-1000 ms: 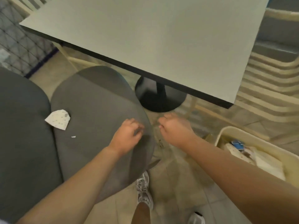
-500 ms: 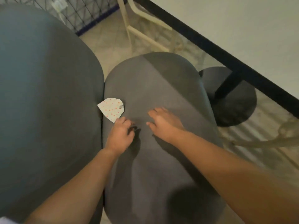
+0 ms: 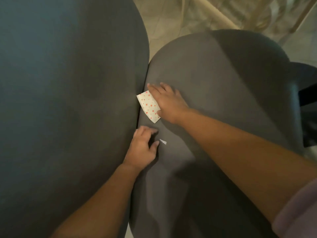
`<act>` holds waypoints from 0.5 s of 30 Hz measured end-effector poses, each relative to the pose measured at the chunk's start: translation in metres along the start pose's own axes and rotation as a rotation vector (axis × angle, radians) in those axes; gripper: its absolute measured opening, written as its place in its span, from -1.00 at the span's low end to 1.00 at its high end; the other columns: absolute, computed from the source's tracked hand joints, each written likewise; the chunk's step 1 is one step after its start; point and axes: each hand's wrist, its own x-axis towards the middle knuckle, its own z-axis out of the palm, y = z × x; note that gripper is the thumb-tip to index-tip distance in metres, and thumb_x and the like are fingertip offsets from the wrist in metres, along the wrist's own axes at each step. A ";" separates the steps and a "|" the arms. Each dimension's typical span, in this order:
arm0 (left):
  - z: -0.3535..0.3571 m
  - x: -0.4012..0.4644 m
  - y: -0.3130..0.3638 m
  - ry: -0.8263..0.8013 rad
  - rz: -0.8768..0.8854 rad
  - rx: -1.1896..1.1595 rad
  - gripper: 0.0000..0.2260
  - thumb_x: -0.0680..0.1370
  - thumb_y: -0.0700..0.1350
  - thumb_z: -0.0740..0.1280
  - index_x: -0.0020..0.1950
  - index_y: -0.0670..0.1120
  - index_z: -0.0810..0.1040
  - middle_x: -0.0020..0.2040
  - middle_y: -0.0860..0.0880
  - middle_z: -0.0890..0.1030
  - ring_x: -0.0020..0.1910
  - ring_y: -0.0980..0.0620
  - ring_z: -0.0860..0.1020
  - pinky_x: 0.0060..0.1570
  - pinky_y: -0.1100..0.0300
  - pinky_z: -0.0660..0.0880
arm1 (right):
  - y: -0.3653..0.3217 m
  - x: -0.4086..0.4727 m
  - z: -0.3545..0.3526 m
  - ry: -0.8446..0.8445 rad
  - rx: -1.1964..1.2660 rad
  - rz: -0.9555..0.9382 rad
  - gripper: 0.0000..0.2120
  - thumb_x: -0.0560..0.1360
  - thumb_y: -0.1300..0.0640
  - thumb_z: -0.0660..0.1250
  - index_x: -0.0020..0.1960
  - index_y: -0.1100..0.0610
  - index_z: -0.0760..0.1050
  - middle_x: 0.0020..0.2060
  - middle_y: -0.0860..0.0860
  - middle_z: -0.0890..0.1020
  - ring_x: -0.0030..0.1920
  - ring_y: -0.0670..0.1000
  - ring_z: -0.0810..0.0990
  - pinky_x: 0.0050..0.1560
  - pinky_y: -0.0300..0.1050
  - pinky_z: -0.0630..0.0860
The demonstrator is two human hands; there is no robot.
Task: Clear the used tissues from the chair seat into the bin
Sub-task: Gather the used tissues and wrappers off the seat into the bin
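A white tissue with red dots (image 3: 148,106) lies on the grey chair seat (image 3: 223,86), close to the crease with the backrest. My right hand (image 3: 167,102) lies flat on the seat, fingers spread, its palm edge and thumb touching the tissue's right side and covering part of it. My left hand (image 3: 143,148) rests on the seat just below the tissue, fingers loosely curled and holding nothing. A small white scrap (image 3: 163,141) lies on the seat beside my left fingertips. The bin is out of view.
The dark grey backrest (image 3: 68,100) fills the left half of the view. Beige floor tiles and a pale chair frame (image 3: 214,9) show at the top. A dark table base (image 3: 308,86) sits at the right edge.
The view has moved closer over the seat. My right hand has moved left onto the dotted tissue. My left hand now sits below the tissue beside the small scrap.
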 end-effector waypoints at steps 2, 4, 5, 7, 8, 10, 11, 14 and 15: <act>0.001 0.002 -0.002 -0.057 0.032 0.013 -0.71 0.38 -0.13 0.38 0.08 -0.17 0.57 -0.02 -0.11 0.51 0.01 -0.06 0.47 0.09 0.37 0.25 | -0.001 0.000 0.004 0.026 -0.051 0.000 -0.18 0.43 0.31 0.33 0.52 0.10 -0.08 0.42 0.08 0.22 0.42 0.16 0.16 0.37 0.19 0.24; 0.002 0.005 -0.004 -0.112 0.080 0.040 -0.73 0.38 -0.10 0.40 0.05 -0.16 0.60 -0.06 -0.10 0.53 -0.03 -0.09 0.50 0.06 0.35 0.28 | 0.002 -0.004 0.005 0.063 -0.033 0.019 -0.23 0.41 0.32 0.36 0.49 0.12 0.03 0.33 0.10 0.27 0.30 0.18 0.28 0.28 0.12 0.34; 0.003 0.006 -0.004 -0.134 0.110 0.056 -0.74 0.38 -0.10 0.41 0.03 -0.15 0.61 -0.08 -0.10 0.53 -0.05 -0.10 0.51 0.03 0.31 0.31 | 0.004 -0.007 0.005 0.067 -0.004 0.022 -0.27 0.40 0.33 0.37 0.46 0.14 0.11 0.30 0.11 0.28 0.26 0.18 0.31 0.25 0.10 0.37; 0.004 0.009 -0.006 -0.156 0.163 0.085 -0.78 0.38 -0.09 0.41 -0.02 -0.15 0.63 -0.12 -0.10 0.55 -0.10 -0.09 0.52 -0.02 0.26 0.36 | 0.008 -0.013 0.003 0.057 0.073 0.010 -0.40 0.37 0.35 0.39 0.34 0.19 0.26 0.24 0.12 0.30 0.20 0.19 0.35 0.20 0.10 0.42; 0.004 0.011 -0.005 -0.157 0.185 0.095 -0.80 0.38 -0.10 0.42 -0.05 -0.14 0.63 -0.14 -0.10 0.55 -0.11 -0.06 0.52 -0.04 0.26 0.36 | 0.011 -0.017 0.002 0.054 0.119 0.007 -0.47 0.37 0.36 0.39 0.28 0.20 0.30 0.22 0.13 0.31 0.18 0.19 0.37 0.18 0.10 0.44; 0.005 0.013 -0.005 -0.155 0.213 0.097 -0.88 0.37 -0.14 0.45 -0.13 -0.15 0.65 -0.17 -0.10 0.56 -0.12 0.01 0.48 -0.07 0.26 0.37 | 0.017 -0.024 0.001 0.072 0.200 0.013 -0.53 0.37 0.36 0.38 0.23 0.22 0.32 0.18 0.13 0.32 0.13 0.18 0.41 0.14 0.09 0.45; 0.005 0.014 -0.006 -0.156 0.221 0.093 -0.92 0.37 -0.17 0.46 -0.17 -0.15 0.65 -0.19 -0.10 0.55 -0.13 0.04 0.47 -0.08 0.25 0.38 | 0.020 -0.027 0.000 0.087 0.229 0.022 -0.54 0.37 0.35 0.39 0.22 0.23 0.33 0.16 0.13 0.33 0.10 0.18 0.43 0.13 0.07 0.46; 0.006 0.015 -0.002 -0.173 0.218 0.101 -0.97 0.40 -0.23 0.45 -0.21 -0.18 0.63 -0.18 -0.12 0.55 -0.14 -0.05 0.52 -0.11 0.13 0.47 | 0.028 -0.037 -0.004 0.148 0.269 0.069 -0.58 0.40 0.32 0.37 0.22 0.24 0.35 0.14 0.14 0.35 0.07 0.18 0.48 0.09 -0.01 0.44; 0.005 0.016 -0.001 -0.186 0.211 0.117 -0.97 0.42 -0.24 0.42 -0.20 -0.20 0.61 -0.16 -0.13 0.55 -0.13 -0.09 0.53 -0.10 0.09 0.50 | 0.029 -0.039 -0.006 0.166 0.274 0.085 -0.61 0.41 0.33 0.36 0.20 0.25 0.37 0.14 0.14 0.35 0.06 0.17 0.49 0.08 -0.02 0.44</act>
